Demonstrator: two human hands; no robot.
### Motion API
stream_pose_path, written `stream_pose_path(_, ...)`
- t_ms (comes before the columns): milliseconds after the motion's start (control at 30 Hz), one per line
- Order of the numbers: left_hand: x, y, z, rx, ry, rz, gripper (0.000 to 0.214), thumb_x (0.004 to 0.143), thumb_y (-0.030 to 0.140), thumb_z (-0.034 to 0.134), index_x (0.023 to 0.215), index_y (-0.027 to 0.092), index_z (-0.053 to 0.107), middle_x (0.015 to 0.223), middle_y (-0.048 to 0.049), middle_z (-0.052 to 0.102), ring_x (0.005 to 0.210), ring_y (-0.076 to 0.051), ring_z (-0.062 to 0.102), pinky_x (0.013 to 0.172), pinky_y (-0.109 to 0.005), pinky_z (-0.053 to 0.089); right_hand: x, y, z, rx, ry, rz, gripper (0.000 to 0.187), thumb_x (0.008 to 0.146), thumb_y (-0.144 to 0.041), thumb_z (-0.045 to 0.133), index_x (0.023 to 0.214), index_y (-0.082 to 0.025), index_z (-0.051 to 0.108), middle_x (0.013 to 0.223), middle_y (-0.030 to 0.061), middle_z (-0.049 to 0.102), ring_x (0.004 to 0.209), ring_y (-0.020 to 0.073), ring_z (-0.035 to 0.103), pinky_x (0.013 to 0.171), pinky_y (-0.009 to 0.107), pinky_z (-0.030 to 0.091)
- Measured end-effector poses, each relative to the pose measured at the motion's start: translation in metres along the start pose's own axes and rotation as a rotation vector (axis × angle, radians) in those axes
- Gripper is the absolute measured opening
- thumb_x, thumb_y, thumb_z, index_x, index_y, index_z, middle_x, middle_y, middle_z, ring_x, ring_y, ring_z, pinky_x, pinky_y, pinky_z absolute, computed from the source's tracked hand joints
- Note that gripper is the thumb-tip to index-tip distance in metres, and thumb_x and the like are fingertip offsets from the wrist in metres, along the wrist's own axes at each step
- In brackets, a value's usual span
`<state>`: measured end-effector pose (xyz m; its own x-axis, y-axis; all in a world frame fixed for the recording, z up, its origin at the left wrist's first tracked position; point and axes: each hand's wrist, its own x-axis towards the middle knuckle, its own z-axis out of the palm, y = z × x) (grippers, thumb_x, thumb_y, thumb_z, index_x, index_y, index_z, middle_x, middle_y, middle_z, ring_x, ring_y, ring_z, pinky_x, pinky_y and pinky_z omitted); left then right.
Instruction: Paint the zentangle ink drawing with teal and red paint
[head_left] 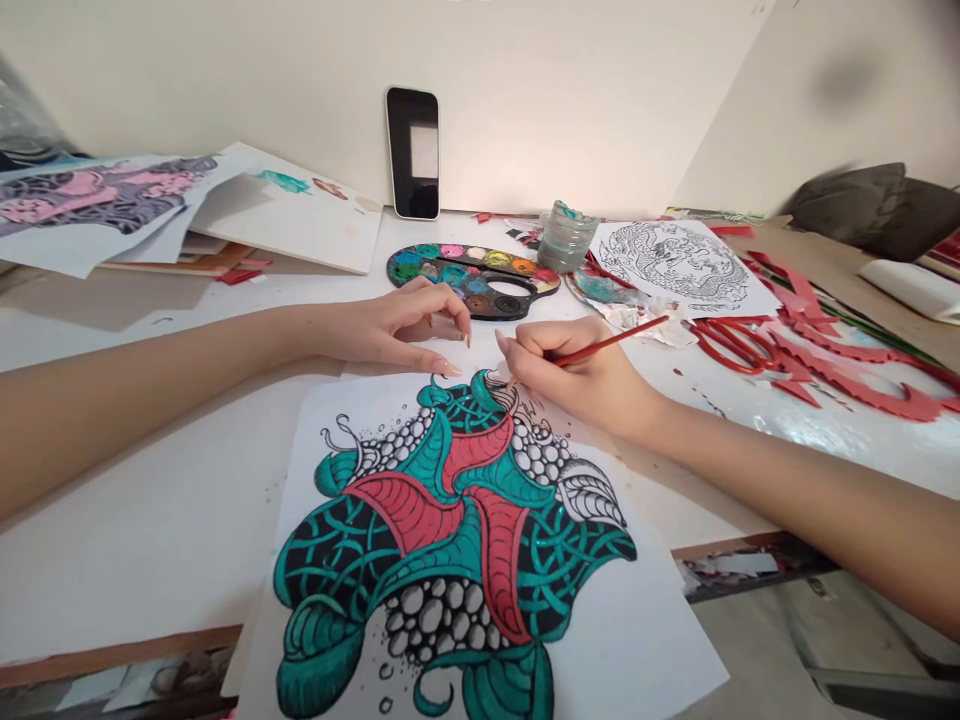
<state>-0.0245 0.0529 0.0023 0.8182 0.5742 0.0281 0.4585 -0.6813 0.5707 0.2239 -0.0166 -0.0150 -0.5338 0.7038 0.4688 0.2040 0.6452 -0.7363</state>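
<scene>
2 hands are over the paper [637, 640] on the surface [165, 570]. The right hand [581, 380] grasps a thin red brush [611, 342] low in its fingers [529, 340], good for steady control, tip hidden near the paper's top. The left hand [394, 330] lies released near the palette [472, 280].

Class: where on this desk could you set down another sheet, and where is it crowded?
White tabletop lies bare between the left forearm and the painted drawing. Crowded: the far right, around the paint palette, jar, line drawing and red paper cut-outs.
</scene>
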Motion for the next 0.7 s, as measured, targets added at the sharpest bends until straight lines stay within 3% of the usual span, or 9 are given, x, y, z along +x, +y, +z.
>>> stream_pose_path(133, 0.0005, 0.0005, 0.0, 0.012, -0.012, -0.008, 0.052, 0.084, 0.064, 0.067, 0.118, 0.025, 0.061, 0.121, -0.006, 0.06, 0.12, -0.029, 0.043, 0.11, -0.04, 0.034, -0.0003, -0.0001, -0.0008, -0.033, -0.011, -0.036, 0.044, 0.093, -0.007, 0.054, 0.057, -0.018, 0.031, 0.056, -0.0064, 0.028, 0.053, 0.0052, 0.024, 0.047, 0.023, 0.02)
stream_pose_path(700, 0.0, 0.0003, -0.0003, 0.011, -0.006, -0.003, 0.051, 0.086, 0.063, 0.066, 0.119, 0.024, 0.061, 0.12, -0.0062, 0.059, 0.119, -0.029, 0.044, 0.107, -0.039, 0.033, -0.0001, -0.0014, -0.0013, -0.052, 0.001, -0.071, 0.043, 0.094, -0.006, 0.054, 0.058, -0.018, 0.034, 0.055, -0.0069, 0.03, 0.051, 0.0045, 0.027, 0.046, 0.022, 0.021)
